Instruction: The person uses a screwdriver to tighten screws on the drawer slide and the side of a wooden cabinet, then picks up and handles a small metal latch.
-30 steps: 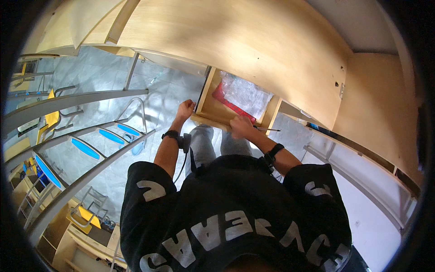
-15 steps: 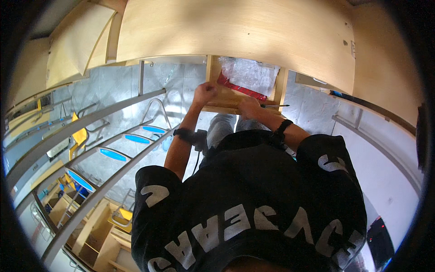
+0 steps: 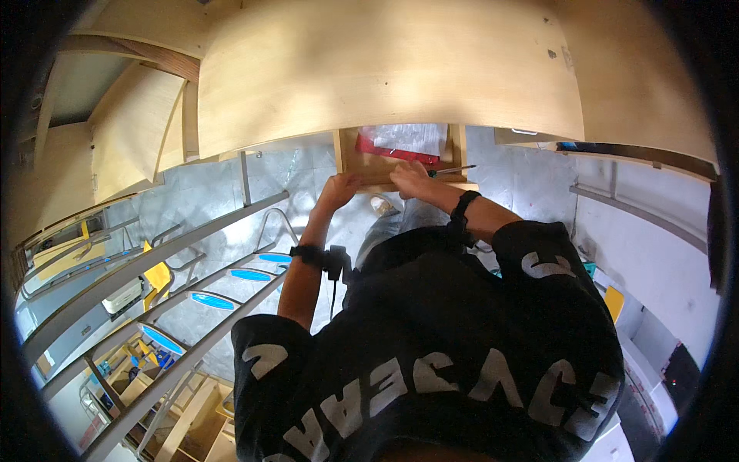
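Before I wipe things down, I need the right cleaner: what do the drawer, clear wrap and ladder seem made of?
Drawer: probably plywood or wood; pale tan, matte. Clear wrap: likely plastic film; crinkled, glossy highlights. Ladder: rails seem painted metal, smooth grey; blue treads perhaps plastic.

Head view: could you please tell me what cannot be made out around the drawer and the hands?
Drawer, far end: head view, hidden beneath the wooden panel.
Red item: head view, partly covered by clear plastic; its kind is unclear.
Screwdriver, handle: head view, mostly hidden by the right hand.
Left hand, fingertips: head view, hidden by the hand itself; its grip cannot be judged.
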Demonstrator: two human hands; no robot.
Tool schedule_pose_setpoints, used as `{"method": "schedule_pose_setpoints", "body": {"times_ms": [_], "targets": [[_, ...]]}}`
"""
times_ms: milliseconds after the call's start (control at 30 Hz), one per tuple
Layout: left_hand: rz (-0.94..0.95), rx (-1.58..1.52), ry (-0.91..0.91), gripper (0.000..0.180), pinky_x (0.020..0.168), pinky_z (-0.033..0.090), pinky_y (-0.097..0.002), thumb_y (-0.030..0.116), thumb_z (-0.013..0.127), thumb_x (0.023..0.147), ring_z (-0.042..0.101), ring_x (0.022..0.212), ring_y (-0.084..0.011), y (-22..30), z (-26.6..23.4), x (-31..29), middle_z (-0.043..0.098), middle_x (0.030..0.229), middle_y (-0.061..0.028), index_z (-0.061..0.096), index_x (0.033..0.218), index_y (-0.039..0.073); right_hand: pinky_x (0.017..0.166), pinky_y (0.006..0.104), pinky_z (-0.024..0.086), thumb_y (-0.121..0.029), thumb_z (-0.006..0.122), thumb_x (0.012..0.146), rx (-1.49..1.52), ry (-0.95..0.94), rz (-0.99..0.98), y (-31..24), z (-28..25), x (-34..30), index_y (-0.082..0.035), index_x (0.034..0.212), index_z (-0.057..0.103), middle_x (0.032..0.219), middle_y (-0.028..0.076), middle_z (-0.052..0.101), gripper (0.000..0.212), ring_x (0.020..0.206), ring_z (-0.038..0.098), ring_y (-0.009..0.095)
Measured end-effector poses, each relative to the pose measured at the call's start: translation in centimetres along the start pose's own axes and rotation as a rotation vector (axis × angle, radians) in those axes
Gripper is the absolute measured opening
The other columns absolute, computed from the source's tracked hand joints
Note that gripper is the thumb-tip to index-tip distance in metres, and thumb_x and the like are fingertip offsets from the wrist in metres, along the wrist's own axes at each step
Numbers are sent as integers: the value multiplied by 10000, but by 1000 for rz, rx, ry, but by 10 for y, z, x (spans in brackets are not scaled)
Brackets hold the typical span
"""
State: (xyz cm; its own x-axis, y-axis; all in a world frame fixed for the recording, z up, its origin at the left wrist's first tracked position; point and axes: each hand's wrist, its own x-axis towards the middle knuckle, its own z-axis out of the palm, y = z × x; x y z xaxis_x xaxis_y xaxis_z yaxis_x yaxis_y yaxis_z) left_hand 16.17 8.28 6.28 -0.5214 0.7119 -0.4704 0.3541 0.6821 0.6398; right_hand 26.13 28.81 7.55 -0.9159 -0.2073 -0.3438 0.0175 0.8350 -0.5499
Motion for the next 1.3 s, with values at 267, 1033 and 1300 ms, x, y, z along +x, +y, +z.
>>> {"method": "schedule_pose_setpoints", "body": {"times_ms": [267,1033,1300], "targets": [[-50,-280,455,247,731,517,-338,97,548,814,658,853,-271,-26,-1,-35,660,983,-163,624,1040,32,475,343,497,-58,621,693,-614,190,-3,30,-23,42,26,924,537,869,183,566,260,670,641,250],[-358,-534,-67,272,626,508,-273,183,518,839,649,731,-176,-96,60,-120,680,870,-117,622,991,-17,474,404,483,-111,541,761,-573,623,-180,38,-41,59,-56,924,544,951,142,569,172,624,624,246],[-519,-646,-226,248,586,491,-266,221,551,870,628,692,-154,-97,95,-102,672,849,-97,620,999,20,764,435,511,-116,614,704,-102,-66,411,148,5,-88,-17,1000,581,1033,190,590,314,961,592,353]]}}
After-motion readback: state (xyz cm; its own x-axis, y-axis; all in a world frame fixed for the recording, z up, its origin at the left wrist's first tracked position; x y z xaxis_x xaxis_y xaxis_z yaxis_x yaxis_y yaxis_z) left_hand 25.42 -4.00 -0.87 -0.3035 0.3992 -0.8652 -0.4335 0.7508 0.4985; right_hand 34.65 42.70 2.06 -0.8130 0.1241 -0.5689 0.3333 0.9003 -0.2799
